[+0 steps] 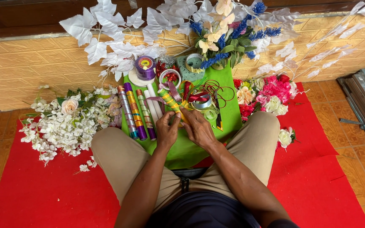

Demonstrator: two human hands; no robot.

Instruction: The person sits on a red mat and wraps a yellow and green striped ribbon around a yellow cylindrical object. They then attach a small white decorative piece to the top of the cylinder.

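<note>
Between closed hands (182,126), striped stick (172,103)

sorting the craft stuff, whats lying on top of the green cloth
On the green cloth lie foil ribbon rolls, white sticks, a purple tape spool, loose ribbon curls and a striped roll that both hands hold. What lies under the hands and the ribbon heap is hidden.

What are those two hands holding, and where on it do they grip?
Both hands, left hand and right hand, hold a yellow-and-green striped wrapped stick at its near, lower end; the far end points away over the green mat.
</note>
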